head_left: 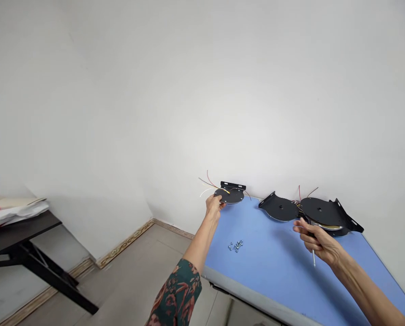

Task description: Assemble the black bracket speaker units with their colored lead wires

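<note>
My left hand (214,206) is closed on the near left rim of a round black disc with a slotted bracket (235,196), held at the back left of the blue table. Thin coloured wires (210,182) spread up from the disc's top. My right hand (316,237) grips a screwdriver (313,259), its metal shaft pointing down over the table; most of the handle is hidden by the fingers. Behind that hand lie two similar bracketed black discs, the left one (278,209) and the right one (319,209), apparently stacked on others.
Several small silvery screws (238,246) lie loose on the blue tabletop (263,267), between my hands. A white wall rises directly behind the table. At far left stands a dark table (22,228) with a white and red package (14,213) on it.
</note>
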### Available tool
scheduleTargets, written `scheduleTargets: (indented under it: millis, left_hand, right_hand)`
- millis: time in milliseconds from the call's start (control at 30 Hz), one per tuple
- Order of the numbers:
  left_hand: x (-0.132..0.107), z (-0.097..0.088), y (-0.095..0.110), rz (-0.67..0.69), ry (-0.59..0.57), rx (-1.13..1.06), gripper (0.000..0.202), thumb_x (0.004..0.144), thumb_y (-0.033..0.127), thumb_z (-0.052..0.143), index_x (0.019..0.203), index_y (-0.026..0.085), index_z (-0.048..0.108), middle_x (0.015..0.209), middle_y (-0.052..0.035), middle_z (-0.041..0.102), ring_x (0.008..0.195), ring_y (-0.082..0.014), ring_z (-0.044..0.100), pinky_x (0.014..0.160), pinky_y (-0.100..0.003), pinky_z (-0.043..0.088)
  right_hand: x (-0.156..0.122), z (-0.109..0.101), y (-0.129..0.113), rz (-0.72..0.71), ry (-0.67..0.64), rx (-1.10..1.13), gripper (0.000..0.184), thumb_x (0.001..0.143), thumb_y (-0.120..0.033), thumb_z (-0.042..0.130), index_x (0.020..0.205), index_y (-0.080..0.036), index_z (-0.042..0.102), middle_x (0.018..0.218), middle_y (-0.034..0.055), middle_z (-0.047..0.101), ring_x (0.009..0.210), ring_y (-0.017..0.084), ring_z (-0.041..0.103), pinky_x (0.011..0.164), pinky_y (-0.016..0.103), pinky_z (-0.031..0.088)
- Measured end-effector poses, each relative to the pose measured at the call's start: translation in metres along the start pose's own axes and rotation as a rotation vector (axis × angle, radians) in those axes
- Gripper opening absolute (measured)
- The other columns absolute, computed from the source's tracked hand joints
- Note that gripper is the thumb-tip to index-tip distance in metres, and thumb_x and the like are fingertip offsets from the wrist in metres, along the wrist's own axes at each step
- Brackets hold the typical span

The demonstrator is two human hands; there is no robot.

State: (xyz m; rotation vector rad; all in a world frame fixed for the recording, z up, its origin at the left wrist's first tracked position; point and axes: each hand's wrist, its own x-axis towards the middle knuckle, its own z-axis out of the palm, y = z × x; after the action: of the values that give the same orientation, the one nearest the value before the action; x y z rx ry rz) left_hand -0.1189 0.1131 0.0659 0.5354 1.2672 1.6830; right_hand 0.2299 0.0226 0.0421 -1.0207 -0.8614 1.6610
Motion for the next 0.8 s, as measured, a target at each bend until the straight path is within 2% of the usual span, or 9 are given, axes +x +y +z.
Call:
scheduleTargets:
  millis: [67,167,333,467,600,800]
  left_hand:
    - [0.008,0.009,-0.013,-0.010,0.014,0.018,0.009,0.074,0.004,0.065,0.077,0.012,0.062,0.059,0.0014,0.057,0.046,-0.0078,0.052,0.046,-0.019,0.045]
    - [0.015,0.017,-0.031,-0.021,0.014,0.046,0.008,0.074,0.005,0.064,0.076,0.012,0.062,0.057,0.0015,0.056,0.046,-0.0079,0.052,0.047,-0.019,0.046]
    - [0.023,0.017,-0.049,-0.022,0.013,0.077,0.008,0.074,0.008,0.066,0.079,0.013,0.062,0.058,0.0028,0.056,0.046,-0.0074,0.051,0.046,-0.019,0.046]
    - [0.027,0.015,-0.056,-0.019,-0.009,0.097,0.007,0.075,0.009,0.063,0.080,0.013,0.062,0.059,0.0025,0.056,0.048,-0.0076,0.052,0.047,-0.018,0.047]
    - [0.030,0.013,-0.061,-0.014,-0.035,0.143,0.009,0.076,0.011,0.066,0.085,0.013,0.064,0.062,0.0016,0.058,0.049,-0.0084,0.053,0.048,-0.020,0.048]
    - [0.034,0.009,-0.065,0.003,-0.039,0.340,0.010,0.080,0.012,0.067,0.089,0.014,0.063,0.065,-0.0007,0.062,0.050,-0.0130,0.060,0.054,-0.025,0.052]
  right_hand:
    - [0.005,-0.022,0.007,0.035,0.016,0.241,0.022,0.087,-0.026,0.073,0.083,-0.018,0.053,0.067,-0.0019,0.057,0.036,-0.002,0.014,0.027,0.013,0.017]
    - [0.009,-0.037,0.017,0.017,0.024,0.417,0.018,0.094,-0.025,0.063,0.085,-0.019,0.049,0.067,-0.0048,0.049,0.033,-0.002,0.017,0.025,0.012,0.021]
    - [0.006,-0.032,0.027,0.013,0.029,0.471,0.018,0.096,-0.028,0.062,0.087,-0.020,0.049,0.066,-0.0059,0.044,0.033,-0.001,0.021,0.025,0.012,0.024]
    - [0.004,-0.026,0.032,0.082,0.058,0.485,0.018,0.096,-0.029,0.062,0.087,-0.020,0.050,0.065,-0.0064,0.043,0.033,-0.001,0.021,0.025,0.012,0.022]
    - [0.004,-0.027,0.034,0.089,0.058,0.461,0.020,0.093,-0.030,0.067,0.087,-0.020,0.051,0.065,-0.0067,0.043,0.033,-0.001,0.021,0.025,0.012,0.024]
    - [0.005,-0.026,0.035,0.092,0.079,0.453,0.020,0.090,-0.029,0.069,0.086,-0.019,0.052,0.066,-0.0066,0.042,0.033,-0.001,0.023,0.024,0.012,0.025]
